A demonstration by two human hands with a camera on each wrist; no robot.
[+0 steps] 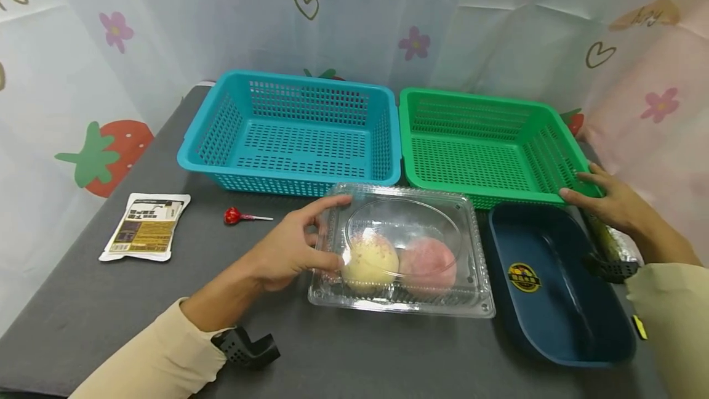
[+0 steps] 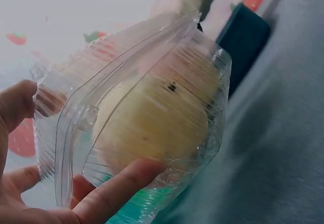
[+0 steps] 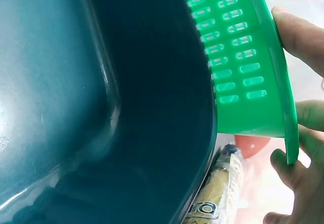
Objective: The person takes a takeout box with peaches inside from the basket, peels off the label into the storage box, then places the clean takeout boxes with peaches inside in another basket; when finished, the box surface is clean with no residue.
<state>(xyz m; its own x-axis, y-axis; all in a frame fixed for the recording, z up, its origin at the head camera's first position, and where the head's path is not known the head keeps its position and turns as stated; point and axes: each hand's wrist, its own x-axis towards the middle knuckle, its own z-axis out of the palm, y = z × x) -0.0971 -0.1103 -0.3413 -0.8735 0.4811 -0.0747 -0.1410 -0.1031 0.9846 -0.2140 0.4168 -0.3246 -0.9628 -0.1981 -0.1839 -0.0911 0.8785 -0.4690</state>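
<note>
My left hand [image 1: 293,245] grips the left side of a clear plastic lidded box [image 1: 401,300], thumb and fingers spread along its edge. Inside lie two round, peach-like fruits, one cream-yellow [image 1: 370,263] and one pink [image 1: 428,265]. In the left wrist view, a fingertip presses the box wall by the yellow fruit [image 2: 152,117]. At the near right corner of a green basket [image 1: 471,162], my right hand [image 1: 620,202] holds the rim between thumb and fingers. Right under that corner sits a dark blue basin [image 1: 559,300] with a round label on its inner wall.
A blue basket [image 1: 304,143] stands left of the green one. A red lollipop [image 1: 232,215] and a white-and-yellow pouch [image 1: 146,226] lie at left on the grey table [image 1: 310,356]. Beside the basin, a wrapped yellowish roll [image 3: 215,188] is partly hidden. A printed curtain [image 1: 244,17] hangs behind.
</note>
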